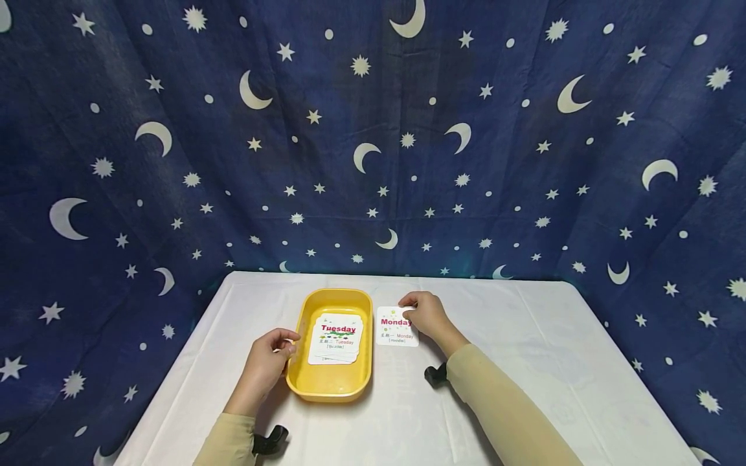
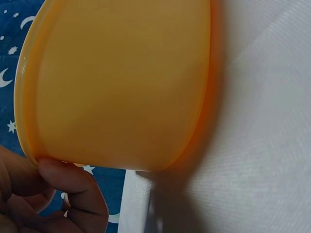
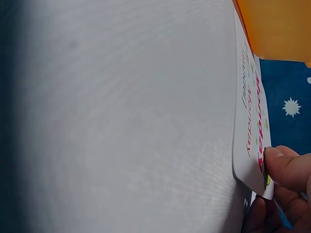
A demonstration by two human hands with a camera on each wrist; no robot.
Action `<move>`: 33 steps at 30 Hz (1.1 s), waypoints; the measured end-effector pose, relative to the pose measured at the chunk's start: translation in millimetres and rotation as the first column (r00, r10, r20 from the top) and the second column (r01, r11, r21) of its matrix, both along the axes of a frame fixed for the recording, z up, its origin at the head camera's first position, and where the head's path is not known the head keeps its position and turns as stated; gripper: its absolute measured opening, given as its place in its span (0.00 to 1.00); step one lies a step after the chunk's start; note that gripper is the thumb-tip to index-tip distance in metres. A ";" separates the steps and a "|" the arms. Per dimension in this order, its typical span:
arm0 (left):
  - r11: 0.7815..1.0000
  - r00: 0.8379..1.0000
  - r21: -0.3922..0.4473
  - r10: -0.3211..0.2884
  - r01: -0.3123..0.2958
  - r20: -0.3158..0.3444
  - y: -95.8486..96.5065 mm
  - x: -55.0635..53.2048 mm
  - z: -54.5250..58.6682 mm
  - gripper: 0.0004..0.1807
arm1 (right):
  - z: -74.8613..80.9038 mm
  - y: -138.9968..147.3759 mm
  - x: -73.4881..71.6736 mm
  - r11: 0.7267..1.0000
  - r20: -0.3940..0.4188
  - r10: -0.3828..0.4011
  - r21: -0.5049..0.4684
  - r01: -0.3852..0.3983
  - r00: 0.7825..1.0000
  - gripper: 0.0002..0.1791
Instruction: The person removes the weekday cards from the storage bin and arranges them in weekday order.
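A yellow plastic tray [image 1: 332,385] stands on the white-covered table, holding a loose stack of flashcards with the Tuesday flashcard [image 1: 337,342] on top. My left hand [image 1: 262,366] pinches the tray's left rim; the left wrist view shows the thumb [image 2: 68,174] against its outer wall. Just right of the tray is the Monday flashcard [image 1: 397,330], face up. With thumb and fingers, my right hand [image 1: 430,317] grips that card's upper right corner. In the right wrist view, the fingers under the corner are partly hidden behind it.
White cloth covers the table [image 1: 513,362]. A dark blue curtain [image 1: 373,162] printed with moons and stars hangs behind and at both sides. Black wrist mounts [image 1: 271,441] stick out from the tan sleeves [image 1: 507,401] near the tray and card.
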State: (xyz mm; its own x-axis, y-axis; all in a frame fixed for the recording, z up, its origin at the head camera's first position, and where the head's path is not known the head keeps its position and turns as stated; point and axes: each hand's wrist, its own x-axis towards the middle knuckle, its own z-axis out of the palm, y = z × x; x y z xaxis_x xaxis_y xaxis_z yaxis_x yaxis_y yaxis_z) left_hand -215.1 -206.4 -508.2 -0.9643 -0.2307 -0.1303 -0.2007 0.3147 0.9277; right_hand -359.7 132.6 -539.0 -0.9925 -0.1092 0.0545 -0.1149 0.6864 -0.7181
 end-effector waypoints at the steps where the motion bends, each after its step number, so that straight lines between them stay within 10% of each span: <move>1: 1.000 1.000 0.000 0.002 -0.002 0.000 -0.2 0.0 -0.3 0.10 | -0.2 -0.3 0.0 1.000 -0.001 -0.002 0.001 0.002 1.000 0.11; 33: 1.000 1.000 0.011 0.007 -0.007 0.005 -1.7 -0.1 -3.9 0.10 | -0.1 3.3 -1.1 0.999 -0.015 -0.039 -0.015 0.039 0.999 0.21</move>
